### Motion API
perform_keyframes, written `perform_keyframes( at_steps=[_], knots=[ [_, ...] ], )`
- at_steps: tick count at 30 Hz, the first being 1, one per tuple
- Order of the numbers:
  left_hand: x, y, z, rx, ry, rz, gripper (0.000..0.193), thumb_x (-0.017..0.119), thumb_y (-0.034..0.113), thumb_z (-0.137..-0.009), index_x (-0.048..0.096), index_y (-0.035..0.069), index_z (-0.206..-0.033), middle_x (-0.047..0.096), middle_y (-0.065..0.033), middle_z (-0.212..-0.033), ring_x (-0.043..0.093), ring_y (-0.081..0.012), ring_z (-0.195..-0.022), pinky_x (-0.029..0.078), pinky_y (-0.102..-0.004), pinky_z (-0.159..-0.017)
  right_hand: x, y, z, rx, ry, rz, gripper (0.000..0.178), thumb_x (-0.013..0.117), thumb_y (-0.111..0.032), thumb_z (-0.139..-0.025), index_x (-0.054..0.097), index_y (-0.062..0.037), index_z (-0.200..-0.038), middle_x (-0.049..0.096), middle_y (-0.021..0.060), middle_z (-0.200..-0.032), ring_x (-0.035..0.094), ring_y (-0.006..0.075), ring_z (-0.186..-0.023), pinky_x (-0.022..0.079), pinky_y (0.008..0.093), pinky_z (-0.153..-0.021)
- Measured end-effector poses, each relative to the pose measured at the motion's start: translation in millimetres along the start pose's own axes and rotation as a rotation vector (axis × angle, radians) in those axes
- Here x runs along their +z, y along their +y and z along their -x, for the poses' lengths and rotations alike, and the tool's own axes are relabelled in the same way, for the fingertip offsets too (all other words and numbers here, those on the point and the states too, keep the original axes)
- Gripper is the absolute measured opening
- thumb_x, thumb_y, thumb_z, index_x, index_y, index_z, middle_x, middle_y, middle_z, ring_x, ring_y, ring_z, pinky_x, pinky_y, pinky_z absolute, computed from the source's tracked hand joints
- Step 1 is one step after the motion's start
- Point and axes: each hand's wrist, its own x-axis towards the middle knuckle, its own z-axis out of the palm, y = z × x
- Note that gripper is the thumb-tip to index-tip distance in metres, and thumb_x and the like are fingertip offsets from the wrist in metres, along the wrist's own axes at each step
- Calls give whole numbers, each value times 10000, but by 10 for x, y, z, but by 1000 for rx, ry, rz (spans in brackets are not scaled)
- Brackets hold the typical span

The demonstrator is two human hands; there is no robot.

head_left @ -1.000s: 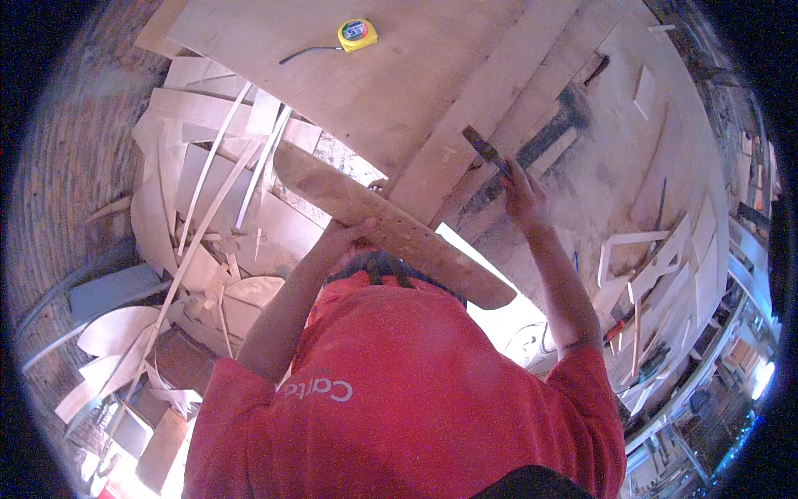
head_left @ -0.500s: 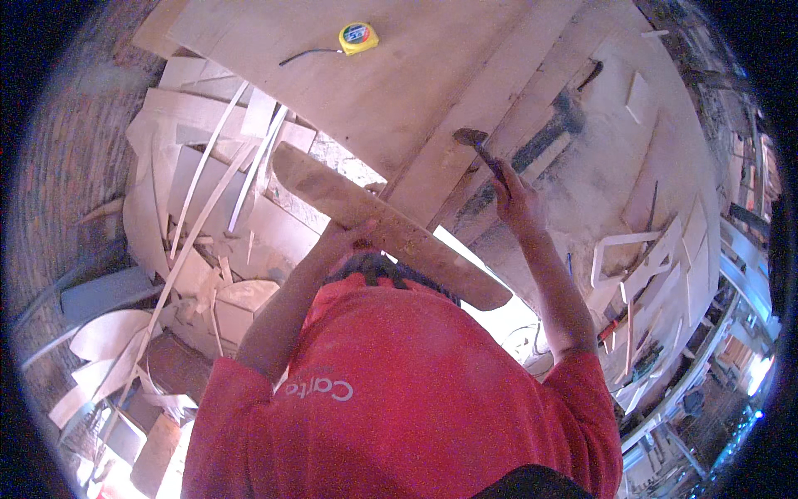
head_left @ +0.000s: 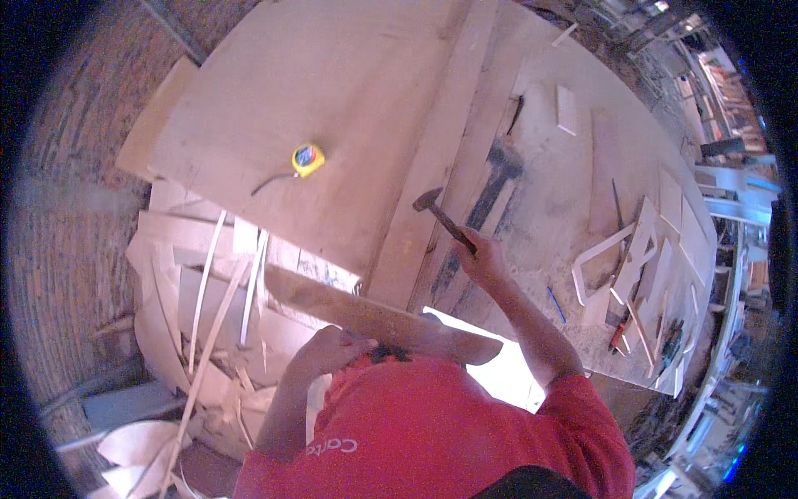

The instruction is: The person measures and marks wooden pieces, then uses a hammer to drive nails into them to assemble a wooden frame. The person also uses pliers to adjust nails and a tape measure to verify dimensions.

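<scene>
My right hand (head_left: 482, 258) is wrapped round the handle of a hammer (head_left: 447, 223), its dark head pointing to the far left above the workbench (head_left: 332, 100). Close to my body, a long wooden board (head_left: 386, 320) with rounded ends lies slantwise across my front. My left hand (head_left: 334, 349) grips the board's near edge, left of its middle; some of the fingers are hidden. On the bench, beyond the board, sits a yellow tape measure (head_left: 307, 160) with a dark strap.
Long planks (head_left: 436, 150) and a dark-stained groove run along the bench. To the right lie cut wooden frames (head_left: 603, 266), thin strips, a blue pencil (head_left: 557, 304) and a red-handled tool (head_left: 617, 335). Offcuts (head_left: 216, 291) pile up at the left, beside a brick wall (head_left: 75, 208).
The view has tilted, so the bench and tape measure appear lower. My right hand has moved the hammer somewhat farther out over the bench. My left hand stays on the board.
</scene>
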Motion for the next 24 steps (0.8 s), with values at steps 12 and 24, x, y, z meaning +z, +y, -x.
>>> perform_keyframes(
  at_steps=[12,24],
  knots=[
    [194,1163,-1891,737,908,-558,718,639,505,-909,507,29,-1430,347,-271,-1551,242,-425,-1488,133,-697,-1162,-412,672,-1087,-109,534,-138,533,561,-111,-993,422,-58,-1505,663,146,-1005,647,290,-864,519,400,-813],
    [266,1119,-1934,668,856,-558,670,649,494,-908,530,62,-1406,324,-242,-1576,227,-410,-1505,142,-713,-1148,-1010,28,-2696,107,554,125,559,513,-218,-1007,374,-279,-1545,674,317,-1001,661,507,-901,515,601,-791]
  ],
)
